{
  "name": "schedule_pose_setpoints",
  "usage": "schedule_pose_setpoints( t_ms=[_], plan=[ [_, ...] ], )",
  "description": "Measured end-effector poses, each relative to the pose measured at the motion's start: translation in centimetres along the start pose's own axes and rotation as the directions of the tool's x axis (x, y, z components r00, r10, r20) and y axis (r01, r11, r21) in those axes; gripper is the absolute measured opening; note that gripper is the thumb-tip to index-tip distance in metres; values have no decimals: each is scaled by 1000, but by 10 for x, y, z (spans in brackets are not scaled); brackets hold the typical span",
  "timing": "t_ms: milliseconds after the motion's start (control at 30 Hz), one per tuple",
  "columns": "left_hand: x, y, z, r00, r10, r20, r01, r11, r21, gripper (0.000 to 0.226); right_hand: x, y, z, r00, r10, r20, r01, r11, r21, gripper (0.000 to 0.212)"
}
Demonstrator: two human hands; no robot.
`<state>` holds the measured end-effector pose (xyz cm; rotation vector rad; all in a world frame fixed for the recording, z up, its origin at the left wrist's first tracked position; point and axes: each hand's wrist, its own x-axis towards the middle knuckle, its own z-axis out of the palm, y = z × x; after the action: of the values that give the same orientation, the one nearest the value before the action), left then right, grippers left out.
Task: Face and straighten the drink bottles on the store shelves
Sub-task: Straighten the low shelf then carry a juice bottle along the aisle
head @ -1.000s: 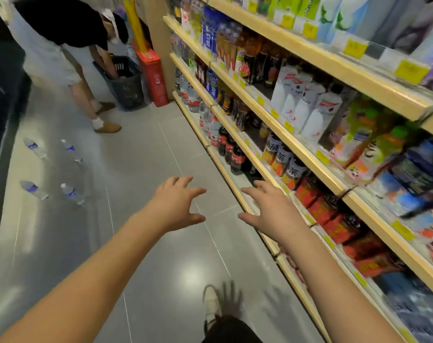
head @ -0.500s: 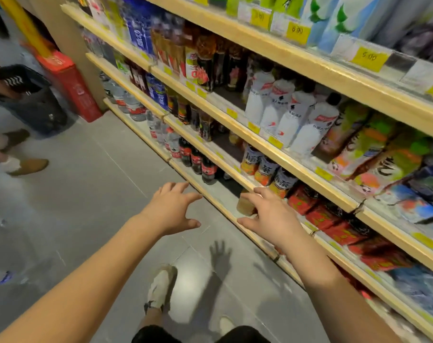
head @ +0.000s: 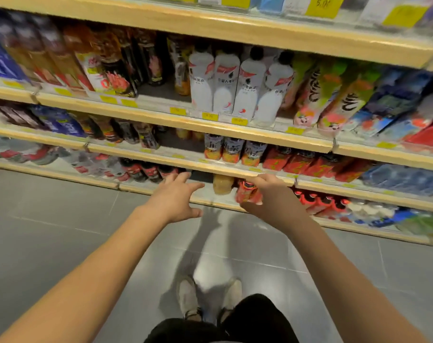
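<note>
Left hand (head: 173,200): fingers spread and straight, holding nothing, just before the pale wooden bottom shelf (head: 146,189).
Right hand (head: 272,201): thumb and fingers bracket the orange-red labelled drink bottle (head: 247,191) at that shelf's front. Blur hides contact, so I cannot tell whether it grips.

Risks:
- A sideways twist could knock the pale tan bottle (head: 221,184) just beside it.
- The red-capped bottles (head: 317,201) on the other side crowd the wrist.
- Pulling too far forward tips the bottle off the lip onto the grey tiled floor (head: 62,231).

Clearance: the wooden shelf edge above (head: 223,170) sits close over the knuckles, so lift is limited. There is a bare gap ahead of the left hand, between the tan bottle and the dark red-labelled bottles (head: 148,172).
</note>
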<state>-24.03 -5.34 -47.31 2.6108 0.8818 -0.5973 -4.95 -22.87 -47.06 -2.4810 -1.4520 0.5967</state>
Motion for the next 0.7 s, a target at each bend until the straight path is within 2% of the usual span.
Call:
schedule_pose_setpoints(
  t_ms=[100,233,367,500,700],
  plan=[
    [19,-1,-2,999,27,32,-26,1000,-5,85,7,3,3,998,65,-10,-64,997,46,63],
    [44,-1,2,997,39,64,-39,999,2,87,26,10,20,996,85,11,-85,994,73,69],
    [70,-8,16,996,55,73,-54,998,-16,88,50,14,45,993,115,16,-116,988,104,64],
    [111,-24,50,993,118,8,-118,993,-28,82,78,25,86,989,150,11,-150,979,139,55],
    [178,-58,133,988,152,7,-151,986,-73,82,126,49,175,980,200,-8,-195,965,177,59]
  ],
)
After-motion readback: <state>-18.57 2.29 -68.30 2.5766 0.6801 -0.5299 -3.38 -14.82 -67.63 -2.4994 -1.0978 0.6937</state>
